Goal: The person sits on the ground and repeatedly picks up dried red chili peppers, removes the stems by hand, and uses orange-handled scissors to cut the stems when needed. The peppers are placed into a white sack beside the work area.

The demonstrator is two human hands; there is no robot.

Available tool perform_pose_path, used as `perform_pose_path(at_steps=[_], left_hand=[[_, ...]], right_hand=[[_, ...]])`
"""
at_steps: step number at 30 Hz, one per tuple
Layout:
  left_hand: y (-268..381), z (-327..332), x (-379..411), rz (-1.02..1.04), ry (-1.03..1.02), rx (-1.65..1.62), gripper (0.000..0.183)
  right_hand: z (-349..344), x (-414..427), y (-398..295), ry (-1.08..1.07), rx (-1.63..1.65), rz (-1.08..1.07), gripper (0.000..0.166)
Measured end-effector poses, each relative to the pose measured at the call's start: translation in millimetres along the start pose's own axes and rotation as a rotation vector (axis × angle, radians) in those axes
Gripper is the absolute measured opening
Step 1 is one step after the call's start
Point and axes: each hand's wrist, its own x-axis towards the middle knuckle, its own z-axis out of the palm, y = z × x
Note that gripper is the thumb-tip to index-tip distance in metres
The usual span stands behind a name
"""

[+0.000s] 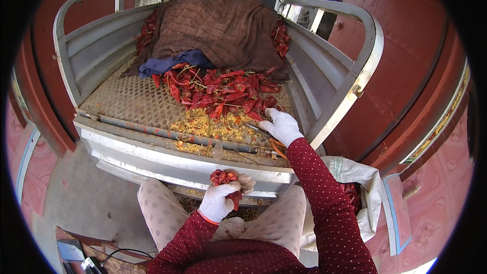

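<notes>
Both hands wear white knit gloves. My left hand (218, 202), low in front of the knees, is closed around a bunch of dried red chili peppers (223, 177). My right hand (281, 125) is at the right edge of the pepper pile (232, 90) on the truck bed, its fingertips close to the nearest peppers; whether it grips one I cannot tell. Scissors with orange handles (278, 150) lie beneath and beside that hand, their blades pointing left. Yellow seeds (198, 123) are scattered in front of the pile.
A brown cloth (217, 26) covers a large heap behind, with a blue cloth (175, 62) at its edge. Metal side rails (371, 53) flank the bed. A white woven sack (371, 182) with red peppers stands at the right. A phone (70, 250) rests on a wooden stool (114, 260) at lower left.
</notes>
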Motion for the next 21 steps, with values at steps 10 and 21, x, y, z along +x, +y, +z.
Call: perform_pose_path(at_steps=[10,21], left_hand=[[4,4,1,-0.004,-0.019,-0.083,0.017],[-9,-15,10,0.111,-0.088,-0.056,0.019]], right_hand=[[-22,-24,-10,0.102,0.200,0.041,0.027],[-29,-150,-95,-0.033,0.010,-0.372,0.022]])
